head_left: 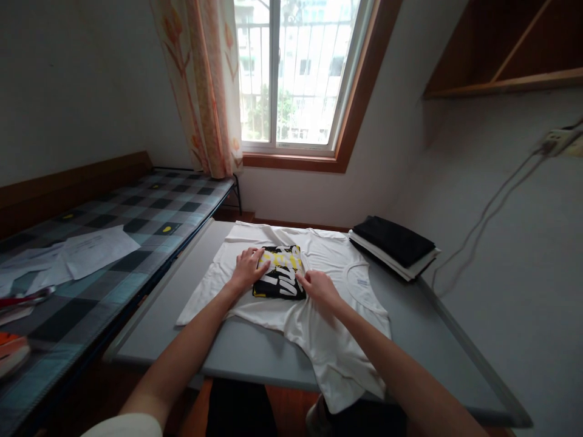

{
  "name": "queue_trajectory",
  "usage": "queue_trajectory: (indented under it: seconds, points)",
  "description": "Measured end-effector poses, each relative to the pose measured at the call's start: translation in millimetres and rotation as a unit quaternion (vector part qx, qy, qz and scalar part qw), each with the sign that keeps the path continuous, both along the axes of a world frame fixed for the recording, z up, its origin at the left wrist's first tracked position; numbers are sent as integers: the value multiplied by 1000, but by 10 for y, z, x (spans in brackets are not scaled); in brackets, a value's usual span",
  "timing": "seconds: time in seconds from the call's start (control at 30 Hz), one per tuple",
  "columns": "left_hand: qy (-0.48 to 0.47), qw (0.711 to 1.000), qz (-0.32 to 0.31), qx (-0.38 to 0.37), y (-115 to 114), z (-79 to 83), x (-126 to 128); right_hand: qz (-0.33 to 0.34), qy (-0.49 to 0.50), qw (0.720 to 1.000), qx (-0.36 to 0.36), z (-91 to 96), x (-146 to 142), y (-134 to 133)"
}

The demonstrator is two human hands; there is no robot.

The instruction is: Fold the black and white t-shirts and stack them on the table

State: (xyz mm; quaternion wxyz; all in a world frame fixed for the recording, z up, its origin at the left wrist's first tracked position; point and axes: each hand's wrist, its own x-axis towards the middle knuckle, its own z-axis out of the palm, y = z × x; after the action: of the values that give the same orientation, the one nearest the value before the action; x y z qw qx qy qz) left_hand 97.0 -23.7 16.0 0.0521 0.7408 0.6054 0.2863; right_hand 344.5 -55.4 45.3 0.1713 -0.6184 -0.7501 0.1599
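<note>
Lying crosswise, T-shirt (328,255); collar (359,280) rightward.

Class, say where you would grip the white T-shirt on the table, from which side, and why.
The white T-shirt lies flat, so probably pinch its part hanging over the table's near edge, coming from the near side: there both cloth faces are free.

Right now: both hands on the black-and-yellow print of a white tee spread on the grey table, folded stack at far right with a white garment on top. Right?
Not quite. The head view shows the folded stack topped by a black garment, with white underneath. The rest holds: left hand and right hand on the print of the white tee, grey table.
</note>
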Motion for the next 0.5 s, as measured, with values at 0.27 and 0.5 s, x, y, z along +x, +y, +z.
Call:
queue_trajectory:
  seconds: [0.27, 0.5]
  points:
    - [20, 1000, 4, -12, 9, -5, -10, -24, 209, 973, -97, -39, -133, -11]
    - [28, 999, 2, -21, 33, -27, -29, -98, 588, 736, -319, 42, -315, -169]
